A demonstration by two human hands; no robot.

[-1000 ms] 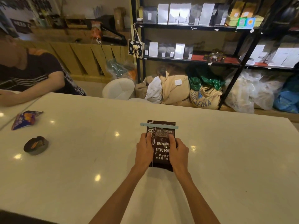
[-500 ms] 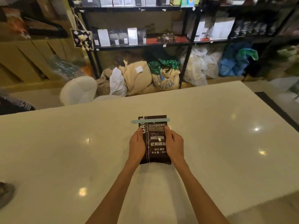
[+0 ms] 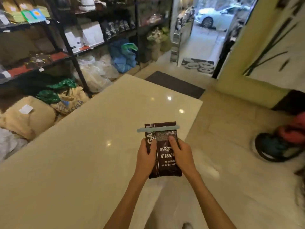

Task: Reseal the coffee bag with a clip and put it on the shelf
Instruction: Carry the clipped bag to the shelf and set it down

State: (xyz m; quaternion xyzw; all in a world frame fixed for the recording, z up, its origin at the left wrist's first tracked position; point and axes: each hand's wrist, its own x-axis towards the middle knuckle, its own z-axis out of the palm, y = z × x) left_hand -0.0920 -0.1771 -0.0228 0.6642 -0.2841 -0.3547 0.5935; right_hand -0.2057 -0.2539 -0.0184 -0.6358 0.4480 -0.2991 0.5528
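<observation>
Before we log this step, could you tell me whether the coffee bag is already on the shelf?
No, both the left hand and right hand hold the coffee bag, away from the shelf.

Two bare arms reach out from the bottom of the picture. No sleeves cover them as far as the picture shows. The left hand (image 3: 146,157) wears no glove, ring or watch. The right hand (image 3: 182,156) is bare as well. The wrists have no bands on them. The fingernails look short and plain. The forearms are long and thin.
</observation>
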